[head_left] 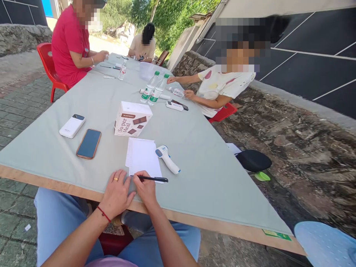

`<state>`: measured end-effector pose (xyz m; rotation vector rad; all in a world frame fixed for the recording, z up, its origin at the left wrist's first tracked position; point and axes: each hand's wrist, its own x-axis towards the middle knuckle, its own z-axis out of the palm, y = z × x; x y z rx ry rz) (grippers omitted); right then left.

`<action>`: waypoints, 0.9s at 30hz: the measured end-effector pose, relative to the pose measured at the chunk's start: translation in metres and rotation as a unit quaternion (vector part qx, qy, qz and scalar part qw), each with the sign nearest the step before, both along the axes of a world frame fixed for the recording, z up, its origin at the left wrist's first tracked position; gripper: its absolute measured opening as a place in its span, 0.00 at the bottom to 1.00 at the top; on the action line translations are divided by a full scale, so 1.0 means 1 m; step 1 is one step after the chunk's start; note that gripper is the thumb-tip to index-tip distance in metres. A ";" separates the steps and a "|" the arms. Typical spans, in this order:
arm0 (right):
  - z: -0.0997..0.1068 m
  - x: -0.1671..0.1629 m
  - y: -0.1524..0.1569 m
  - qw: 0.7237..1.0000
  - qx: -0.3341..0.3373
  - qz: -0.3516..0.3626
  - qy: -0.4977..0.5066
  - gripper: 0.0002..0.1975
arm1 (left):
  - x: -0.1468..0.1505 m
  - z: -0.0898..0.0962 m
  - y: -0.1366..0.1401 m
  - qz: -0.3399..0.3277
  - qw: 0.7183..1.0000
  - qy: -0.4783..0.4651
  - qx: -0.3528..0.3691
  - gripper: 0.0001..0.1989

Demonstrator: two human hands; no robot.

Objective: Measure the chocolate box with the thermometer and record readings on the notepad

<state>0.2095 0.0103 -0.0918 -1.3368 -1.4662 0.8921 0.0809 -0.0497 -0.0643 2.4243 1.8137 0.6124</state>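
While the grey-covered table (211, 185) takes up most of the view, the work sits at its near end, so clock directions run from the paper stack (143, 157) there. Biggest first: Super Meal box (132, 120) upright at 12, just past the paper stack. Paper stack itself: white sheets, a bit misaligned, flat on the table. Thermometer (169, 160) on its side at 3, head by the sheets' right edge. Phone (89, 144) screen up at 10, power bank (72, 126) farther out the same way. Smallest, black pen (154, 179) at 6, across the sheets' near edge, free end toward 3.

Step in hand looks like writing; can't make out any marks. From this pose, a stroke would call for pen tip on paper and sheets kept steady.

Pose: right hand (145, 188) at 6, low over the near edge, fingers clamped on the pen close to its tip. Left hand (118, 191) at 7, palm down on the table, fingers slightly apart, nothing held, index fingertip just beside the pen tip; can't tell if it touches the paper.
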 end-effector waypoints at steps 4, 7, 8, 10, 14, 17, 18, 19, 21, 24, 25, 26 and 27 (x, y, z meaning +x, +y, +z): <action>-0.001 0.000 0.000 1.000 -0.011 -0.012 0.014 0.08 | 0.000 0.000 0.000 -0.002 1.000 -0.011 -0.002 0.20; -0.002 0.000 0.000 0.999 -0.011 -0.032 0.019 0.08 | 0.000 -0.001 0.000 0.000 1.000 -0.026 -0.002 0.19; -0.002 0.000 0.000 0.999 -0.009 -0.035 0.018 0.08 | 0.000 -0.002 0.000 0.000 1.000 -0.027 -0.001 0.19; -0.003 0.000 0.001 0.999 -0.005 -0.035 0.014 0.08 | 0.000 -0.002 0.000 -0.002 1.000 -0.024 0.000 0.19; -0.003 -0.001 0.001 1.000 -0.002 -0.026 0.008 0.08 | -0.001 -0.002 0.000 -0.001 1.000 -0.015 0.003 0.19; -0.003 -0.001 0.001 1.000 -0.002 -0.021 0.006 0.08 | -0.001 -0.001 0.000 -0.002 1.000 -0.015 0.003 0.19; -0.002 -0.001 0.001 1.000 -0.002 -0.019 0.006 0.08 | -0.001 0.000 0.000 -0.002 1.000 -0.014 0.003 0.19; -0.002 -0.001 0.001 1.000 -0.003 -0.019 0.007 0.08 | -0.001 0.000 0.000 -0.003 1.000 -0.011 0.002 0.19; -0.001 -0.001 0.000 1.000 -0.005 -0.017 0.008 0.08 | -0.001 0.000 0.000 -0.003 1.000 -0.008 0.002 0.19; -0.001 0.000 0.000 1.000 -0.014 -0.015 0.010 0.09 | -0.001 0.001 0.000 -0.003 1.000 -0.012 0.002 0.19; 0.000 0.000 0.000 1.000 -0.017 -0.014 0.010 0.09 | -0.001 0.001 0.000 -0.003 1.000 -0.013 0.002 0.19; 0.000 0.000 0.000 1.000 -0.020 -0.014 0.010 0.09 | -0.001 0.001 0.000 -0.003 1.000 -0.013 0.002 0.19; 0.000 0.000 0.000 1.000 -0.022 -0.015 0.009 0.09 | -0.001 0.001 0.000 -0.003 1.000 -0.012 0.002 0.19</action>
